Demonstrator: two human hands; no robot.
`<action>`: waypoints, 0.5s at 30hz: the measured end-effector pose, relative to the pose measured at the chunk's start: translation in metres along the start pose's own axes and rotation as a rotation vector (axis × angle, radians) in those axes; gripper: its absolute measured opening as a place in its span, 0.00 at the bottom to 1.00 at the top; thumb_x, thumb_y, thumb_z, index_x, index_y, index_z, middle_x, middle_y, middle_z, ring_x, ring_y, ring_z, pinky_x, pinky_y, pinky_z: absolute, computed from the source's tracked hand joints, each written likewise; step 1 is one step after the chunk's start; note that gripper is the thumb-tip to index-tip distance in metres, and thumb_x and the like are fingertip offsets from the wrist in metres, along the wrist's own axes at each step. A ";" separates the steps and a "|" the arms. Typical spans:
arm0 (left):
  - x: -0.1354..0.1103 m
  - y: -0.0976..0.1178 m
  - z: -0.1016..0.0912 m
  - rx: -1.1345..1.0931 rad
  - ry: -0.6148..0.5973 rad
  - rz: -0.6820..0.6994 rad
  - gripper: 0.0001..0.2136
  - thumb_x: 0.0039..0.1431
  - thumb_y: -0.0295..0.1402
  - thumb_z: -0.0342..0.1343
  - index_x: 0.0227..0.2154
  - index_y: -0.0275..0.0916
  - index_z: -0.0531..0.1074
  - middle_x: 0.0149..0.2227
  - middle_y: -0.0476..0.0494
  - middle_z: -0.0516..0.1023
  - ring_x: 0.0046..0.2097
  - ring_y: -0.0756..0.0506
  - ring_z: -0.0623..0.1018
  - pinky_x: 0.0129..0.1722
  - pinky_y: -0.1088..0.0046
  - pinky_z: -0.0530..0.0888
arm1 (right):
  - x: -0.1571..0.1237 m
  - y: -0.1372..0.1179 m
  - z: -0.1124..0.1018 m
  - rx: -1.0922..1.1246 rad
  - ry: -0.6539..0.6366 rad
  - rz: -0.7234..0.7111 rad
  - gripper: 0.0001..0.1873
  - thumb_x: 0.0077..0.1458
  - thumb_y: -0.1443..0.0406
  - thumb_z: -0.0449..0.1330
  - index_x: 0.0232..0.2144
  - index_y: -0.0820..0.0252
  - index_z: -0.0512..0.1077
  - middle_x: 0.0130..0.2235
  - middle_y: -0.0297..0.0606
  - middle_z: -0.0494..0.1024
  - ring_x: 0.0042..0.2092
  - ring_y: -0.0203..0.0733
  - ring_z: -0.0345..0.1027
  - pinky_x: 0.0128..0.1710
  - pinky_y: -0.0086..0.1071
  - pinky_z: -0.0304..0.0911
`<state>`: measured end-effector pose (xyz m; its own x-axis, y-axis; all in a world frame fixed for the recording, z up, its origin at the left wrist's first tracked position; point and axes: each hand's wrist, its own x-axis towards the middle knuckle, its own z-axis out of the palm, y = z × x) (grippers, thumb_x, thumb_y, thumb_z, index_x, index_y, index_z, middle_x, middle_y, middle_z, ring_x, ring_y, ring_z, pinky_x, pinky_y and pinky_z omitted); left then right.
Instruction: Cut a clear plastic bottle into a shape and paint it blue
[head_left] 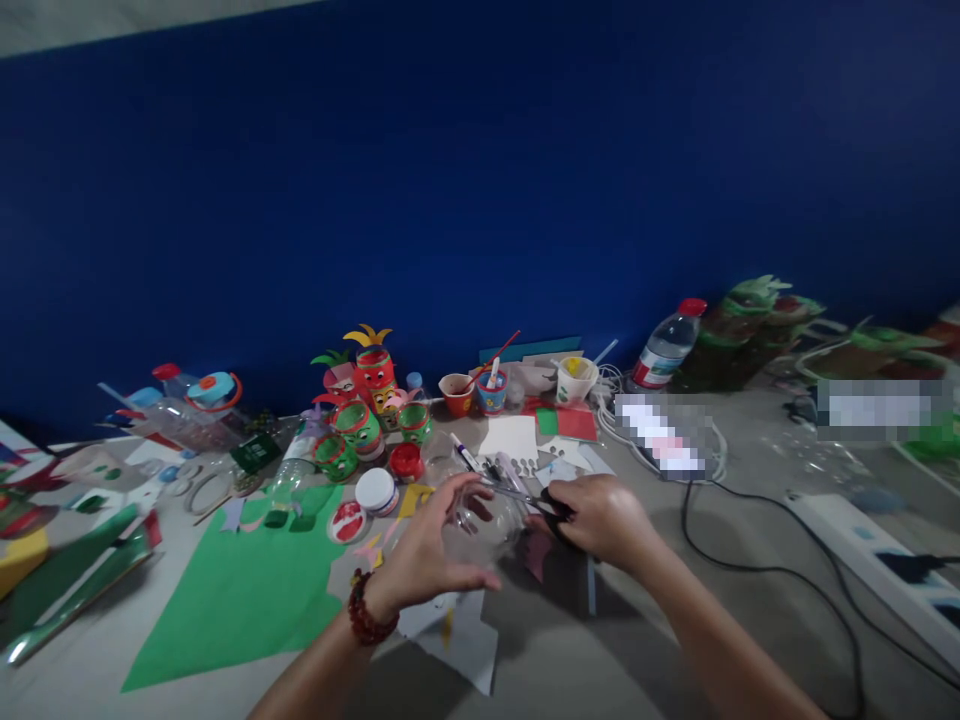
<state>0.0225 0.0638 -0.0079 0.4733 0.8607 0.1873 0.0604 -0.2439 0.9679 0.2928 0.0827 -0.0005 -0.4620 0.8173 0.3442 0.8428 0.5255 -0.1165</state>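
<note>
My left hand [431,550], with a red bead bracelet on the wrist, curls round a clear plastic bottle piece [484,525] lying on the table. My right hand [600,520] is closed on the black handles of a pair of scissors [525,495], whose blades point left and touch the clear plastic. Both hands are low at the centre of the view. White paper scraps [457,640] lie under my left wrist.
A green paper sheet [232,600] lies at the left. Painted bottle figures [367,395], paint pots [405,460], cups with brushes [491,390] and a water bottle [664,350] stand along the blue wall. A black cable [750,570] and a white power strip [877,560] lie at the right.
</note>
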 end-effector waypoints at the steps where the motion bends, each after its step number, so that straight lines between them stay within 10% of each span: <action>1: -0.001 0.001 0.001 0.075 0.035 0.006 0.43 0.42 0.40 0.74 0.60 0.42 0.59 0.55 0.32 0.70 0.52 0.36 0.74 0.47 0.61 0.75 | 0.000 -0.001 0.000 -0.001 -0.005 0.013 0.21 0.58 0.50 0.57 0.21 0.56 0.74 0.21 0.37 0.78 0.24 0.40 0.68 0.27 0.34 0.45; 15: -0.005 0.007 0.003 0.376 -0.028 0.075 0.39 0.46 0.42 0.70 0.59 0.42 0.59 0.52 0.35 0.74 0.49 0.37 0.77 0.53 0.55 0.73 | 0.000 -0.011 -0.014 0.093 -0.111 0.017 0.22 0.51 0.45 0.63 0.21 0.56 0.71 0.22 0.35 0.77 0.25 0.42 0.71 0.26 0.33 0.46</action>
<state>0.0229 0.0563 -0.0027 0.5121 0.8230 0.2457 0.3405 -0.4571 0.8216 0.2877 0.0734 0.0135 -0.4797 0.8449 0.2370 0.8241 0.5265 -0.2088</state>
